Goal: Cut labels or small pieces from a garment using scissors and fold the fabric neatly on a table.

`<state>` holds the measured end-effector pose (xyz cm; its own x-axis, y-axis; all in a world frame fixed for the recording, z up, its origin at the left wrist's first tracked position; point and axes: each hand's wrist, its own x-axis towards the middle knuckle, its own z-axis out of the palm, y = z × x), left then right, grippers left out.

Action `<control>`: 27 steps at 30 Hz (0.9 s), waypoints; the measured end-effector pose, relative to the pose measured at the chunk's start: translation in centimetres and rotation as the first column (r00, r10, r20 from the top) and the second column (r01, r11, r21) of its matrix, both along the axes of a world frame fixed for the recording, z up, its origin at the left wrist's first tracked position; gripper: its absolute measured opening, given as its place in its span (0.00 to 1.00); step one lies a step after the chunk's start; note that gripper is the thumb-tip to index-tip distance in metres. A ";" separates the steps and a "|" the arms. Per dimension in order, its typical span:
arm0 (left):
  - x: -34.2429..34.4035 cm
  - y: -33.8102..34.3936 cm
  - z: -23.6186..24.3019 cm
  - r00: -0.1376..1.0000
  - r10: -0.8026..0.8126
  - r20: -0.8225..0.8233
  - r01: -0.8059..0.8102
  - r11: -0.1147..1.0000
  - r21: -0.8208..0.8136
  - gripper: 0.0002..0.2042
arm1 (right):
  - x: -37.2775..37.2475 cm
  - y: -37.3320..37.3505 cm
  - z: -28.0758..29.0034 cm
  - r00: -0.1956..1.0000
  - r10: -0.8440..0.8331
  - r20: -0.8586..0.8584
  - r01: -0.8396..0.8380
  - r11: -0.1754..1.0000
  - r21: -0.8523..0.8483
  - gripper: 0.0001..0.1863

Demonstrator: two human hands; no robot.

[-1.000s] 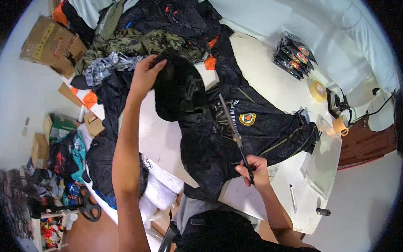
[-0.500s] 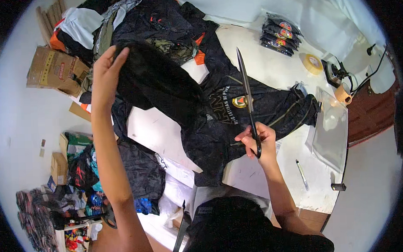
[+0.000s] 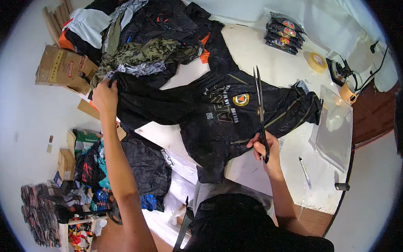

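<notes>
My left hand (image 3: 105, 94) pinches the end of a black piece of fabric (image 3: 152, 101) and holds it out to the left, where it joins the dark garment (image 3: 197, 139) spread over the white table (image 3: 308, 144). The garment bears printed lettering and a round yellow, white and red emblem (image 3: 241, 99). My right hand (image 3: 266, 150) grips long scissors (image 3: 260, 115) by the handles, their blades pointing away from me over the garment, right of the emblem; I cannot tell whether they touch it.
A heap of dark, camouflage and orange clothing (image 3: 145, 30) lies behind, beside a cardboard box (image 3: 64, 71). Stacked packets (image 3: 285, 32), tape (image 3: 317, 62), a black cabled device (image 3: 337, 72), a pen (image 3: 304, 171) and clear plastic (image 3: 330, 130) sit right. Piled cloth and bags (image 3: 87, 165) fill the left.
My left hand has moved left and down, drawing the black fabric out sideways and flatter. My right hand has moved up and to the right, and the scissors stand more upright in view.
</notes>
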<state>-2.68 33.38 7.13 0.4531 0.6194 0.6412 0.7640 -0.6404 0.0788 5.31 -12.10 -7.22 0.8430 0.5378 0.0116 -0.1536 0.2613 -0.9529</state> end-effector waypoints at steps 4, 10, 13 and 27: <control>3.3 -6.8 0.5 0.985 -0.170 -0.001 0.169 0.978 -0.121 0.14 | -0.6 -0.4 -0.5 0.997 -0.071 -0.010 0.071 0.997 -0.034 0.21; 9.1 -29.1 -9.9 0.092 -0.829 0.552 0.848 -0.226 -0.479 0.28 | -1.1 -3.1 0.4 0.869 -0.484 0.105 0.483 0.875 0.033 0.17; 7.4 -33.0 -15.0 -0.024 -0.778 0.628 0.839 -0.358 -0.411 0.26 | 0.3 -7.2 1.5 0.802 -0.541 0.253 0.556 0.831 0.014 0.13; -0.6 -24.2 -20.8 0.838 -0.432 0.333 0.542 0.731 -0.416 0.15 | -1.2 -2.0 -1.2 0.826 -0.538 0.165 0.560 0.815 -0.149 0.12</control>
